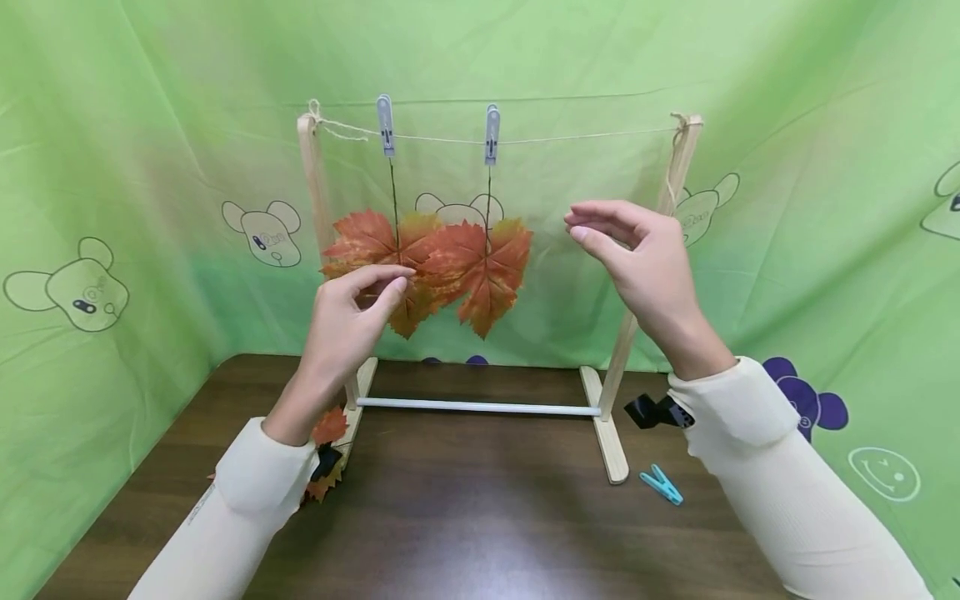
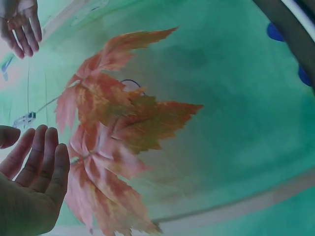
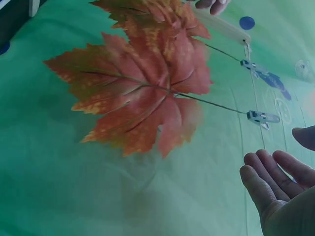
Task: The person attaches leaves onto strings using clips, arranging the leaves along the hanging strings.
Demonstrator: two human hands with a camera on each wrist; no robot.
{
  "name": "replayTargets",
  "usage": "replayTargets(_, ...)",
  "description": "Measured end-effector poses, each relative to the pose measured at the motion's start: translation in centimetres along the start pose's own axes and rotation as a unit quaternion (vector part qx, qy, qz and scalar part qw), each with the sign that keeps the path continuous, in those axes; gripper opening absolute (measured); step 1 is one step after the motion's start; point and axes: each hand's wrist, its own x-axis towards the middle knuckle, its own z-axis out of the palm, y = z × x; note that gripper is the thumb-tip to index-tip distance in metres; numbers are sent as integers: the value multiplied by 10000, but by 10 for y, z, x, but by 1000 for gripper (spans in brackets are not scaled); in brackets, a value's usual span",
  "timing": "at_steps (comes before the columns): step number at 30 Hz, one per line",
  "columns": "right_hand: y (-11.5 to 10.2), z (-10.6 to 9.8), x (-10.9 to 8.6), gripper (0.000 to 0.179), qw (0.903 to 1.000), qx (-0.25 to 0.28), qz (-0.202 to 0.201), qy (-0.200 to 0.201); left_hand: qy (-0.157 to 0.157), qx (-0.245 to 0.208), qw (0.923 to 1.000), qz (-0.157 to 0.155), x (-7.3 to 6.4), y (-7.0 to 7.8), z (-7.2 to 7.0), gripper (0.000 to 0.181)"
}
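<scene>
Two orange-red artificial maple leaves hang by their stems from a string (image 1: 585,136), each clipped with a pale grey clothespin. The left clothespin (image 1: 386,125) holds the left leaf (image 1: 363,237); the right clothespin (image 1: 491,135) holds the right leaf (image 1: 491,271), which overlaps its neighbour. My left hand (image 1: 341,321) is in front of the left leaf in the head view, fingers loosely bent with nothing between them. Off to the right of the leaves, my right hand (image 1: 648,267) hovers below the string, thumb apart from the fingers and holding nothing.
The string is tied between two posts of a wooden stand (image 1: 618,358) with a white crossbar (image 1: 480,407). A turquoise clothespin (image 1: 662,484) lies on the dark table (image 1: 465,500) by the right foot. More leaves (image 1: 330,427) lie partly hidden behind the left forearm. Green printed cloth (image 1: 150,167) surrounds the table.
</scene>
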Motion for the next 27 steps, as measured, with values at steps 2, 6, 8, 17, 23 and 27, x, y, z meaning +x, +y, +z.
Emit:
replayTargets(2,4,-1,-4,28,10000,-49,18,-9,-27,21,10000,-92,-4,-4,-3,21)
replayTargets(6,11,-4,-11,28,9999,-165,7,-25,-77,152,9996,-220,-13,-12,-10,22)
replayTargets(8,14,-6,-15,28,9998,-206,-8,-31,-107,249,9993,-271,-17,-16,-13,23)
replayTargets(17,36,-17,-38,29,9981,-567,232,-91,-308,611,9959,-583,-38,-34,-26,26)
replayTargets(23,50,-25,-52,31,9958,-795,380,-251,-504,877,9924,-697,-48,-46,-33,27)
replayTargets(27,58,-30,-60,32,9934,-981,447,-392,-657,1077,9892,-744,-54,-56,-37,27)
